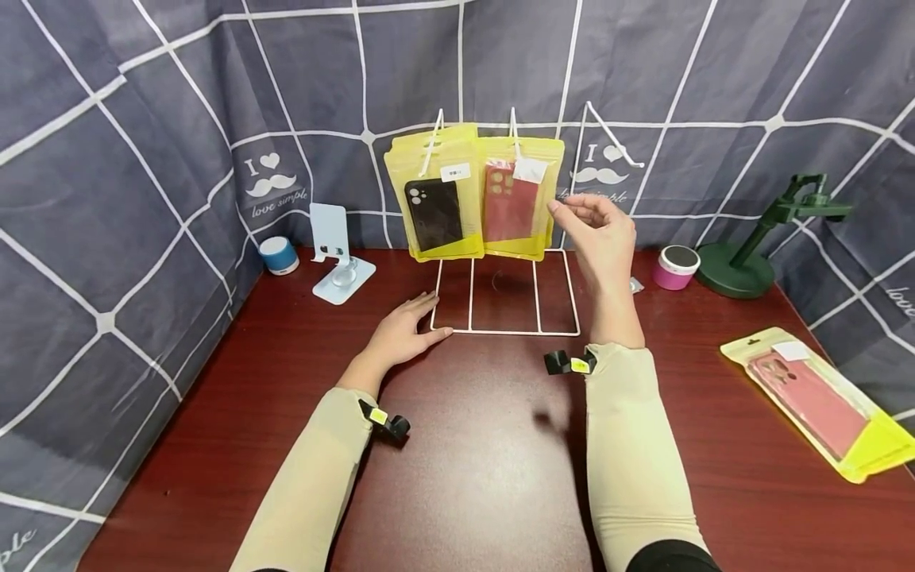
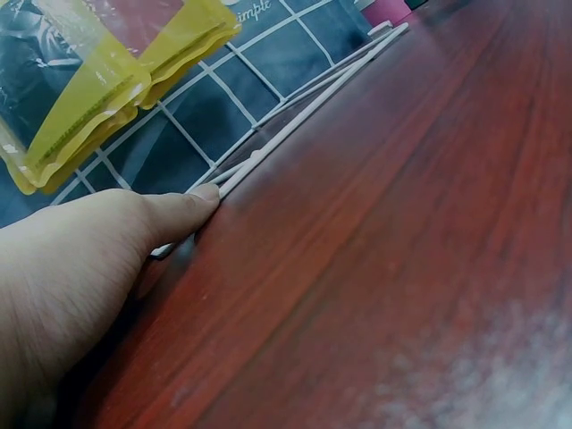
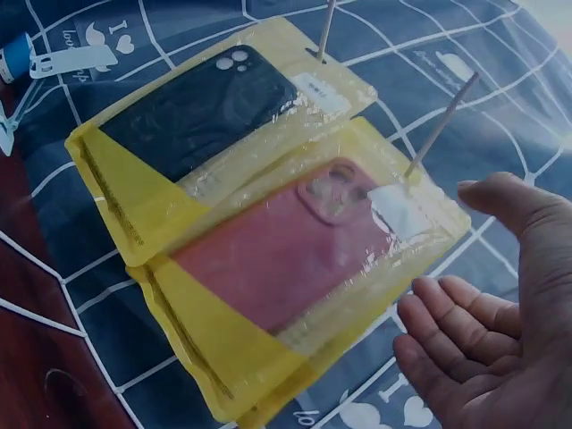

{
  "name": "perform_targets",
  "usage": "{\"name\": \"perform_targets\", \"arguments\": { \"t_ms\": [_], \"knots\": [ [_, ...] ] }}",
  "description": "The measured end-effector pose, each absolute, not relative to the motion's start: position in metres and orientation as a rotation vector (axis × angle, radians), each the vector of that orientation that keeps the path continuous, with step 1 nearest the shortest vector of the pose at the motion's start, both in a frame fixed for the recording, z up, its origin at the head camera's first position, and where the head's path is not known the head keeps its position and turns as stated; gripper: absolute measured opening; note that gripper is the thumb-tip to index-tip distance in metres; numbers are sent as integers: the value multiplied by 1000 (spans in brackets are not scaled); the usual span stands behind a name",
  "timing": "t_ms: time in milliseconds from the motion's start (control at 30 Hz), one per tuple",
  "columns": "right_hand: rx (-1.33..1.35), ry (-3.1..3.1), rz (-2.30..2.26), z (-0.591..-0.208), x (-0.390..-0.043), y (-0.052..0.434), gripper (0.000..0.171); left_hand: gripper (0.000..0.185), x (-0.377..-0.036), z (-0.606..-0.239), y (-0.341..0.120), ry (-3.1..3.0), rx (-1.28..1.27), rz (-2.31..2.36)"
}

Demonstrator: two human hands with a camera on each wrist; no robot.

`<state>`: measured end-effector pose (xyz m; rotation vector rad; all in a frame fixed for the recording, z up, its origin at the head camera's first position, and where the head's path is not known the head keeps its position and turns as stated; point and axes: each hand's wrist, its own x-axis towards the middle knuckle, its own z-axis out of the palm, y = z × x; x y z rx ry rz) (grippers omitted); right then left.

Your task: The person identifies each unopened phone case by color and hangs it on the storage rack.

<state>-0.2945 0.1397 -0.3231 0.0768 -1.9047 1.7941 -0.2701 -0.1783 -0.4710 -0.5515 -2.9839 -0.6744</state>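
Observation:
A white wire display rack (image 1: 504, 330) stands at the back of the red-brown table (image 1: 486, 477). Two yellow pouches hang on its hooks: one with a black phone case (image 1: 434, 213) (image 3: 201, 107), one with a red phone case (image 1: 509, 202) (image 3: 286, 246). My left hand (image 1: 403, 332) lies flat on the table, its thumb (image 2: 183, 207) touching the rack's base wire (image 2: 295, 130). My right hand (image 1: 599, 230) (image 3: 492, 313) is raised beside the red-case pouch, fingers relaxed and apart, holding nothing. A third hook (image 1: 615, 139) on the right is bare.
Another yellow pouch with a red case (image 1: 822, 401) lies at the table's right edge. A green stand (image 1: 758, 238) and a pink round speaker (image 1: 675, 267) sit at back right. A white phone stand (image 1: 339, 254) and a blue speaker (image 1: 279, 256) sit at back left.

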Motion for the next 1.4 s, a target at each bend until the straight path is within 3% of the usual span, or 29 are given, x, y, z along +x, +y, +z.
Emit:
{"name": "perform_targets", "arguments": {
  "t_ms": [467, 800, 1400],
  "knots": [
    [271, -1899, 1870, -316, -276, 158, 37, 83, -270, -472, -179, -2965, -580, -691],
    [200, -2130, 1671, -321, -272, 181, 28, 83, -271, -472, -180, -2964, -583, -690],
    [171, -2347, 1559, -345, -265, 224, 33, 83, -271, -472, -180, -2972, -579, -689]
  ]
}}
